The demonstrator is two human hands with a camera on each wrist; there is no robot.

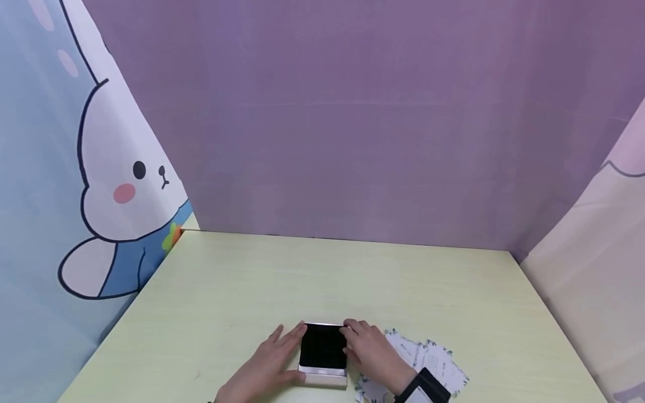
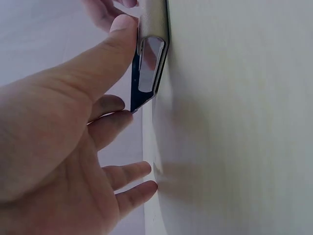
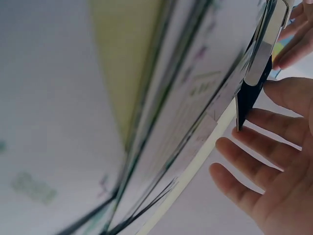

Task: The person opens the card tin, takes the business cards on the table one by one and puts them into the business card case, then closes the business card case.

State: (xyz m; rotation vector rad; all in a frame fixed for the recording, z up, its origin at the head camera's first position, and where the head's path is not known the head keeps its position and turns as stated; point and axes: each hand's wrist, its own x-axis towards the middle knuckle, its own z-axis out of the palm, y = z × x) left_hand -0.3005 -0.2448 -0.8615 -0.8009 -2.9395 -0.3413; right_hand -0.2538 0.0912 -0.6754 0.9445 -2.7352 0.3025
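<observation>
A small flat case (image 1: 323, 348) with a glossy black panel and a pale, rounded near edge lies on the table between both hands. My left hand (image 1: 269, 361) holds its left side, thumb at the near corner and a fingertip at the far one; the other fingers are spread. In the left wrist view, the left thumb (image 2: 105, 56) presses the beige edge, beside a shiny end piece. My right hand (image 1: 373, 350) pinches the right side near the far corner. Seen from the right wrist, thumb and forefinger meet the dark panel (image 3: 250, 95). Contents of the case are hidden.
Several white printed cards (image 1: 440, 364) with leafy borders lie loosely spread right of the case, partly under the right wrist. The pale wooden table (image 1: 252, 280) meets a purple backdrop (image 1: 353, 140). A rabbit-printed curtain (image 1: 126, 168) hangs left, a pale curtain (image 1: 594, 268) right.
</observation>
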